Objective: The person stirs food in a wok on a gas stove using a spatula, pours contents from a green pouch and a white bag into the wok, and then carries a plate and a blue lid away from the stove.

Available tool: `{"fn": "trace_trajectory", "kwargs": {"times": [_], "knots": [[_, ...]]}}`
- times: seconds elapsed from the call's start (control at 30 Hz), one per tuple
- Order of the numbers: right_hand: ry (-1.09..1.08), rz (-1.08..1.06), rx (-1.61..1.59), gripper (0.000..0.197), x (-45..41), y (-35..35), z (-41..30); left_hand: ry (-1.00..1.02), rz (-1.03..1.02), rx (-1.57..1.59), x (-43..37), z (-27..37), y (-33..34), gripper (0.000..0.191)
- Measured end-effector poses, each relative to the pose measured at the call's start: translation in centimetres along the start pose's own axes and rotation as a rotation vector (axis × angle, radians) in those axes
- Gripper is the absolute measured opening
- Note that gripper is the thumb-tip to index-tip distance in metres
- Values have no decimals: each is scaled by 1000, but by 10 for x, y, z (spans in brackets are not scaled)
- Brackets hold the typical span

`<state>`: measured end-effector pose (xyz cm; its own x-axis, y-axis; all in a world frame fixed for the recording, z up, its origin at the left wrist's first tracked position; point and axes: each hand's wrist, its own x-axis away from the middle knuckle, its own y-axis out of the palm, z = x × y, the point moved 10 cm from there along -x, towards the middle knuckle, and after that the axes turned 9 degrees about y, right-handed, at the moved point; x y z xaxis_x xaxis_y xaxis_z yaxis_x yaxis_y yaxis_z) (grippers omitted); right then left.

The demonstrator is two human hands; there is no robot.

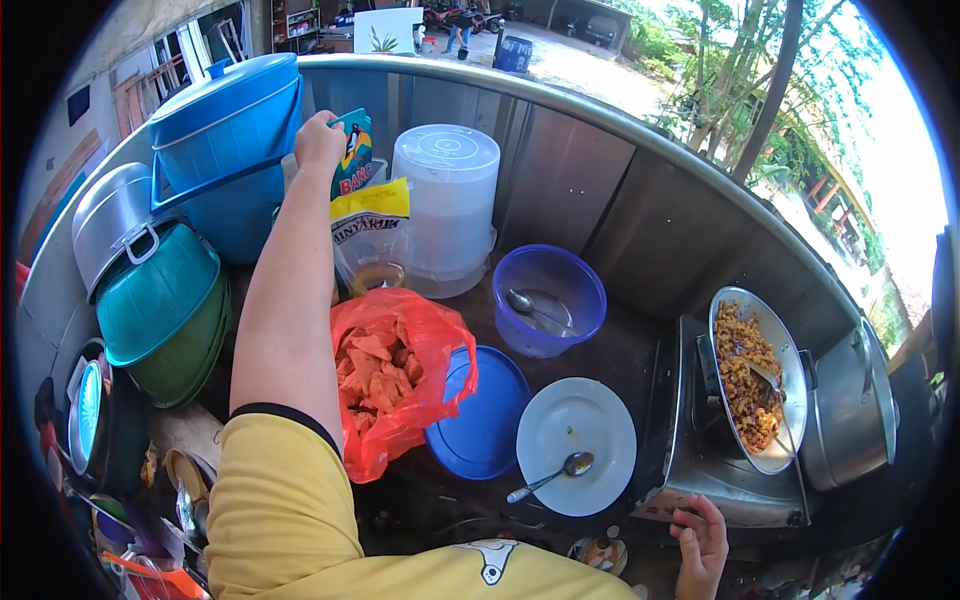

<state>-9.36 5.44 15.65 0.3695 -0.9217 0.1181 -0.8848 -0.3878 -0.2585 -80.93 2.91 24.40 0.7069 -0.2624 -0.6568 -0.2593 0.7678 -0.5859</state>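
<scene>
My left hand [321, 142] reaches to the back of the counter and grips the top of a green printed packet [355, 154]. Just in front of that packet stands a clear oil pouch with a yellow top [371, 225]. Below my forearm's right side, a red plastic bag [442, 330] lies open with orange-red pieces inside. My right hand [702, 544] is near the front edge of a gas stove [720, 495], fingers slightly bent and apart, holding nothing. On the stove, a tilted pan [796, 405] holds browned food and a metal spatula [766, 376]. A white plate [547, 420] carries a spoon [577, 464].
A lidded white container [446, 202] and a purple bowl [551, 341] with a spoon stand behind a blue lid [480, 427]. Left are a blue cooler [225, 112] and stacked colanders [157, 300]. An aluminium pot [847, 420] is far right. A metal wall [555, 180] borders the back.
</scene>
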Motion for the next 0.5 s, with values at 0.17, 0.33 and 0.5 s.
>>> {"fn": "trace_trajectory", "kwargs": {"times": [0.17, 0.33, 0.5], "knots": [[22, -25, 25, 38, -6, 8, 9, -67, -395, -126, 25, -16, 34, 23], [-34, -73, 64, 37, -12, 17, 4, 109, -776, -333, 43, -20, 54, 20], [-77, -100, 76, 36, -13, 20, -1, 79, -436, -88, 5, -56, -8, 23]]}}
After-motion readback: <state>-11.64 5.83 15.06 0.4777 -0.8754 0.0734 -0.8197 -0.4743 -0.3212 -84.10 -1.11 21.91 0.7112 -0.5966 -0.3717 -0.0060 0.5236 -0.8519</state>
